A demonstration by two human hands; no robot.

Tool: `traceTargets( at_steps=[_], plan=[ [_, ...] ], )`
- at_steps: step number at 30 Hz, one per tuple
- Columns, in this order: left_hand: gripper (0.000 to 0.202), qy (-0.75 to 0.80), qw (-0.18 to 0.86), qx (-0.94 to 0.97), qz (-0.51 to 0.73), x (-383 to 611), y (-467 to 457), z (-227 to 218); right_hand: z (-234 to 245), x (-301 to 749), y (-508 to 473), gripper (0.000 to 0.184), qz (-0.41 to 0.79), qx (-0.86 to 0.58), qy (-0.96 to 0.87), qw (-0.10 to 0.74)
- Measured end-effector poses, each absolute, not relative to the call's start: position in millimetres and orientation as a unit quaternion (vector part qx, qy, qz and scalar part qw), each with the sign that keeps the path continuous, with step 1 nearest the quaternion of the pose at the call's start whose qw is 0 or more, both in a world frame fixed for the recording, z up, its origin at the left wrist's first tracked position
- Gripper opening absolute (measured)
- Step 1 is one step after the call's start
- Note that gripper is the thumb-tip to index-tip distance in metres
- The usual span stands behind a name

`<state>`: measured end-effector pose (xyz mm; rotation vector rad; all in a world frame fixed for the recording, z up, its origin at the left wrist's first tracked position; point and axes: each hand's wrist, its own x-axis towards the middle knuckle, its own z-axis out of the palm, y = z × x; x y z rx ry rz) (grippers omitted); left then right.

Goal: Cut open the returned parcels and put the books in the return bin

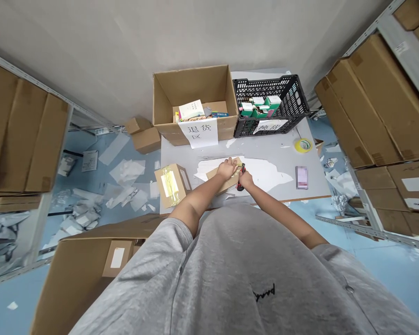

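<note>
A small cardboard box (214,173) with shiny tape on it lies at a slant on the table. My left hand (226,168) presses on its top and holds it, fingers bent over the far part. My right hand (246,179) is closed around a red and black utility knife (241,180), held against the box's right end. The blade is too small to make out. Beneath the box spreads a torn white sheet (268,173). Another taped cardboard box (165,188) sits at the table's left edge.
At the back stand a large open carton (167,132) with books and a black plastic crate (244,128) with green-and-white boxes. A yellow tape roll (298,147) and a phone (301,177) lie rightward. Shelves with cartons (366,107) flank both sides; paper scraps (127,172) litter the floor.
</note>
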<state>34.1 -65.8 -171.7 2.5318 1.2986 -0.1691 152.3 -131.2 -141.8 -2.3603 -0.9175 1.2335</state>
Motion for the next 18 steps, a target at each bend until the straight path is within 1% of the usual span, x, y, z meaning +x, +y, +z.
traceTargets(
  at_steps=[7, 12, 18],
  plan=[
    [0.052, 0.428, 0.143, 0.889, -0.078, 30, -60, -171, -147, 146, -141, 0.035, 0.459, -0.809, -0.313, 0.192],
    [0.056, 0.401, 0.093, 0.909, -0.068, 46, -61, -176, -155, 148, -140, 0.035, 0.495, -0.794, -0.283, 0.212],
    [0.058, 0.352, 0.1, 0.929, -0.056, 46, -55, -187, -158, 149, -141, 0.039, 0.496, -0.798, -0.284, 0.193]
  ],
)
